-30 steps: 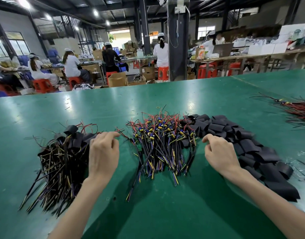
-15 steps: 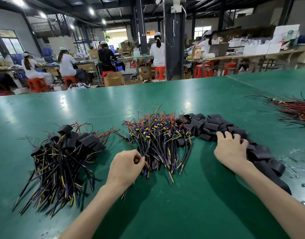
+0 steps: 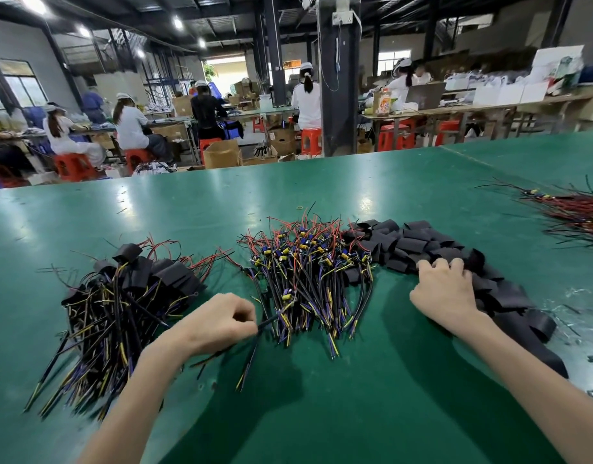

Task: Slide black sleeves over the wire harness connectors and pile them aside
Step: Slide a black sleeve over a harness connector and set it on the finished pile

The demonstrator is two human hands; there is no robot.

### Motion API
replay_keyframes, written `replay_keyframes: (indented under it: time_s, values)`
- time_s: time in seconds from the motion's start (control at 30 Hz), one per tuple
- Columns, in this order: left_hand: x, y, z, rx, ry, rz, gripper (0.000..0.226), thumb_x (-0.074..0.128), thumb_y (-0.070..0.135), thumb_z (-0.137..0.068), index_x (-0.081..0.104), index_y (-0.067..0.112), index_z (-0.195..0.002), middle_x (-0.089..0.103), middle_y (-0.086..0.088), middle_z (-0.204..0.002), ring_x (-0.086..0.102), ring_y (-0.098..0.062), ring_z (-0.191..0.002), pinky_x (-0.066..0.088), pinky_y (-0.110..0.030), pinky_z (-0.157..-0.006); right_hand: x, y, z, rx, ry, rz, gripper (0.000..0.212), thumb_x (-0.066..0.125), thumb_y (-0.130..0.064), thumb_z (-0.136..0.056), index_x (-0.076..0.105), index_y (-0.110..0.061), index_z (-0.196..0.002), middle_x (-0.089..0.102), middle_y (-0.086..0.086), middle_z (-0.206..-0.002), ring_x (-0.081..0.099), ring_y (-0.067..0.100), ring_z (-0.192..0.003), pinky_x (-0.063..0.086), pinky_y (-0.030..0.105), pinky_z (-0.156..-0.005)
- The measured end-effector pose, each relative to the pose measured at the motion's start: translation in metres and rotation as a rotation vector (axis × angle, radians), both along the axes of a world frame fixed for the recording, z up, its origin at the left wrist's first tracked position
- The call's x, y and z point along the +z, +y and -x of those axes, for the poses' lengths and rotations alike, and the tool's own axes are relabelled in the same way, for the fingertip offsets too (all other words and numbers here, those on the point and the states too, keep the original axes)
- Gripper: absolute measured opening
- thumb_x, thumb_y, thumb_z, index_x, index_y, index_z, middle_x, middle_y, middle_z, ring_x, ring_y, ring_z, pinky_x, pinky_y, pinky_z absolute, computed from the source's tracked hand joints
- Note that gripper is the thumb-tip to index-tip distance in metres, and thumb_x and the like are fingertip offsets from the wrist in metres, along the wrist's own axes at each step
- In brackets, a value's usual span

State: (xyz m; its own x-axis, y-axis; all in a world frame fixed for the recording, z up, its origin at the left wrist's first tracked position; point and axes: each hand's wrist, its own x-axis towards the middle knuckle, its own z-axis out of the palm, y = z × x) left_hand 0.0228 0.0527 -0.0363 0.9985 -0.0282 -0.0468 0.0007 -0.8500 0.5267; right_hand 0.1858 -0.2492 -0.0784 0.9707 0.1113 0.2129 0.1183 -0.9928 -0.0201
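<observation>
Green table (image 3: 321, 182), dark pillar (image 3: 338, 95), red stools (image 3: 311, 139), ceiling lights (image 3: 177, 22).

- left hand (image 3: 218, 324) pinches one thin black wire harness (image 3: 275, 318) at the near edge of the tangled multicoloured harness heap (image 3: 308, 266)
- right hand (image 3: 444, 289), fingers bent, sits on the flat black sleeves (image 3: 419, 241), can't tell if it's grabbed one
- sleeved black bundle (image 3: 120, 296) lies left on the shiny green tabletop (image 3: 355, 396)

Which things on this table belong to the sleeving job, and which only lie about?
Job: unsleeved harness pile, black sleeves under the right hand, sleeved pile, one harness pinched by the left hand.
Lying about: red wire bundle at far right, small rubber band.
</observation>
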Motion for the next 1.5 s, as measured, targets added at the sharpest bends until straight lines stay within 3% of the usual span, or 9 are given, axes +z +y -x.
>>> replay_keyframes:
  time_s: [0.2, 0.3, 0.47, 0.67, 0.77, 0.9, 0.97, 1.1, 1.5]
  values:
    - [-0.005, 0.019, -0.002, 0.225, 0.142, -0.261, 0.024, 0.045, 0.038, -0.062, 0.051, 0.016, -0.057, 0.053, 0.001, -0.058, 0.044, -0.017, -0.055, 0.035, -0.026, -0.056, 0.007, 0.002, 0.004, 0.084, 0.052, -0.108, 0.037, 0.053, -0.018, -0.078, 0.051, -0.014, -0.115, 0.051, 0.013, -0.115, 0.04, 0.032, -0.108, 0.036, 0.037, -0.09]
    - [-0.015, 0.012, -0.007, 0.33, -0.092, -0.39, 0.026, 0.05, 0.039, -0.084, 0.056, 0.019, -0.069, 0.061, 0.003, -0.075, 0.056, -0.017, -0.069, 0.041, -0.026, -0.061, 0.007, 0.006, 0.007, 0.142, 0.066, -0.163, 0.039, 0.051, -0.017, -0.082, 0.05, -0.013, -0.121, 0.05, 0.013, -0.115, 0.041, 0.032, -0.11, 0.039, 0.038, -0.091]
    - [-0.034, -0.02, -0.015, 0.201, -0.349, -0.142, 0.026, 0.058, 0.051, -0.088, 0.058, 0.026, -0.096, 0.056, 0.016, -0.086, 0.05, -0.003, -0.073, 0.046, -0.027, -0.072, 0.005, 0.014, 0.012, 0.266, 0.087, -0.245, 0.04, 0.055, -0.023, -0.085, 0.051, -0.016, -0.124, 0.052, 0.01, -0.114, 0.044, 0.029, -0.112, 0.041, 0.037, -0.095]
    - [-0.034, -0.017, -0.016, 0.262, -0.438, 0.004, 0.013, 0.054, 0.009, -0.095, 0.063, 0.011, -0.105, 0.067, 0.004, -0.078, 0.063, -0.002, -0.072, 0.052, -0.026, -0.073, 0.01, 0.015, 0.017, 0.438, 0.239, -0.295, 0.045, 0.056, -0.01, -0.075, 0.054, -0.019, -0.12, 0.039, 0.002, -0.13, 0.038, 0.027, -0.112, 0.037, 0.035, -0.098]
    - [-0.03, -0.014, -0.015, 0.283, -0.373, 0.068, 0.02, 0.047, 0.003, -0.097, 0.057, 0.015, -0.109, 0.065, 0.0, -0.073, 0.054, 0.007, -0.053, 0.043, -0.01, -0.056, 0.012, 0.016, 0.02, 0.54, 0.293, -0.338, 0.046, 0.051, 0.001, -0.071, 0.058, -0.015, -0.113, 0.039, 0.001, -0.13, 0.037, 0.027, -0.112, 0.033, 0.028, -0.097]
    - [-0.027, -0.014, -0.014, 0.278, -0.4, 0.105, 0.01, 0.056, 0.022, -0.094, 0.06, 0.028, -0.1, 0.05, 0.001, -0.059, 0.04, -0.003, -0.048, 0.035, -0.017, -0.054, 0.01, 0.015, 0.017, 0.608, 0.304, -0.281, 0.042, 0.056, 0.001, -0.078, 0.06, -0.012, -0.117, 0.045, 0.001, -0.128, 0.041, 0.025, -0.118, 0.034, 0.029, -0.099]
    - [-0.025, -0.013, -0.013, 0.291, -0.442, 0.122, 0.008, 0.063, 0.03, -0.089, 0.06, 0.032, -0.096, 0.04, 0.004, -0.058, 0.035, -0.006, -0.051, 0.034, -0.023, -0.057, 0.008, 0.014, 0.015, 0.596, 0.266, -0.205, 0.039, 0.062, -0.018, -0.088, 0.057, -0.012, -0.126, 0.045, 0.001, -0.13, 0.04, 0.024, -0.118, 0.032, 0.028, -0.101]
    - [-0.021, -0.012, -0.011, 0.29, -0.568, 0.132, 0.01, 0.066, 0.027, -0.088, 0.061, 0.028, -0.097, 0.032, 0.01, -0.053, 0.03, -0.007, -0.047, 0.031, -0.015, -0.05, 0.007, 0.016, 0.016, 0.561, 0.22, -0.217, 0.044, 0.06, -0.039, -0.09, 0.057, -0.016, -0.127, 0.048, 0.002, -0.109, 0.044, 0.023, -0.11, 0.036, 0.028, -0.093]
    - [-0.013, -0.018, -0.009, 0.244, -0.739, 0.216, 0.023, 0.05, 0.044, -0.089, 0.059, 0.024, -0.088, 0.05, 0.019, -0.056, 0.038, -0.007, -0.049, 0.029, -0.015, -0.049, 0.003, 0.015, 0.016, 0.565, 0.274, -0.254, 0.037, 0.066, -0.031, -0.086, 0.058, -0.012, -0.116, 0.036, 0.003, -0.1, 0.05, 0.023, -0.095, 0.039, 0.027, -0.088]
